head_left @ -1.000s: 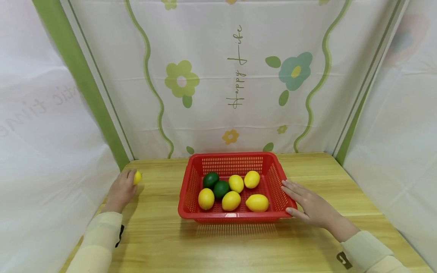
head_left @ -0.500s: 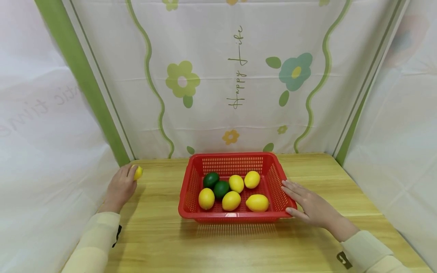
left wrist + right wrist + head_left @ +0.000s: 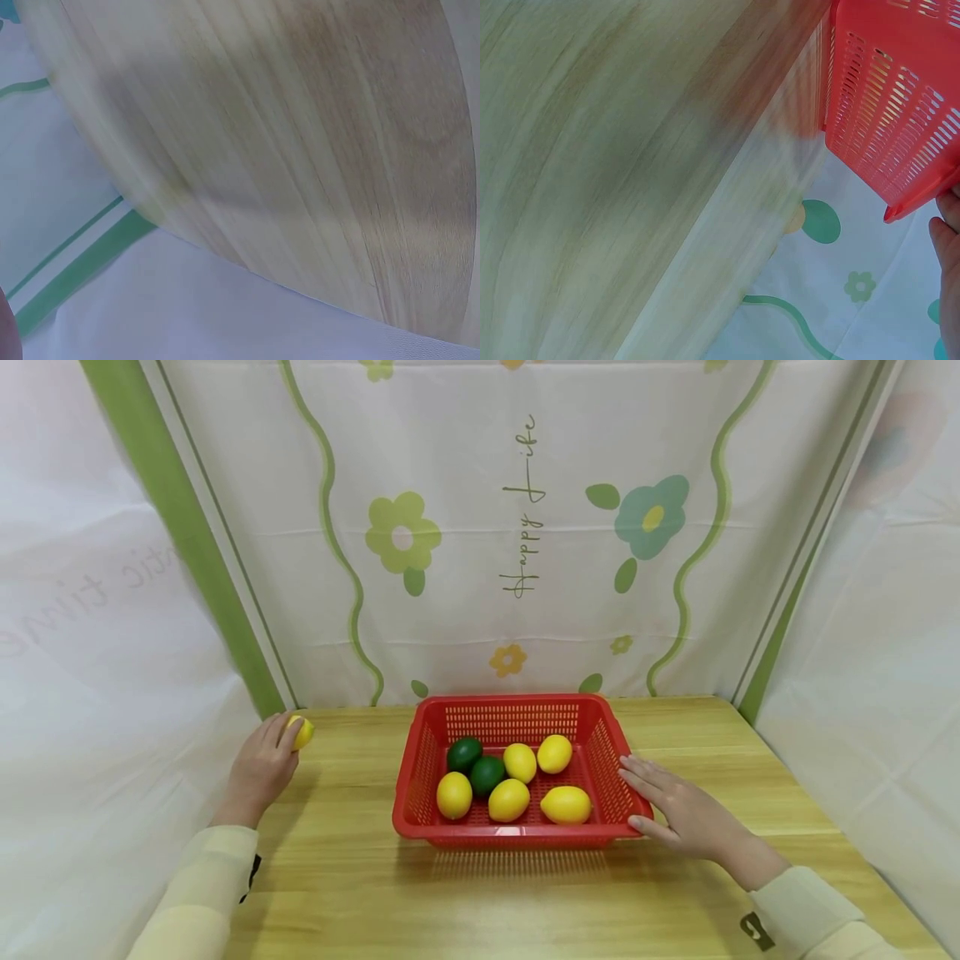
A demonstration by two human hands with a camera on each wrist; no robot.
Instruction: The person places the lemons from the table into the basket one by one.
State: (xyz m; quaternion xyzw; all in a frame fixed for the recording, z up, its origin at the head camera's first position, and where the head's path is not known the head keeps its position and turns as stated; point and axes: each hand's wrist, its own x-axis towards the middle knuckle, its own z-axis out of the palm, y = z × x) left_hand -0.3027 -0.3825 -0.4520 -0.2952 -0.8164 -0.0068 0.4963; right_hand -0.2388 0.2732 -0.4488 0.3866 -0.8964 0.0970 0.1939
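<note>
My left hand (image 3: 262, 766) grips a yellow lemon (image 3: 302, 733) over the far left part of the table; the fingers cover part of the fruit. In the left wrist view only a sliver of the hand (image 3: 7, 334) shows, and the lemon is out of sight there. A red plastic basket (image 3: 510, 832) stands mid-table, holding several yellow lemons (image 3: 566, 806) and two dark green fruits (image 3: 487, 776). With fingers extended, my right hand (image 3: 690, 814) rests on the basket's right rim, thumb near the front corner. The right wrist view catches its fingertips at the red rim (image 3: 922, 201).
The wooden table (image 3: 480, 910) runs up to a white curtain (image 3: 465, 610) with printed flowers at the back. More white curtain hangs on the left (image 3: 112, 710) and on the right (image 3: 870, 693), close to the table's side edges.
My left hand has shifted slightly away toward the back left, carrying the lemon with it. The right hand and the basket have stayed in place.
</note>
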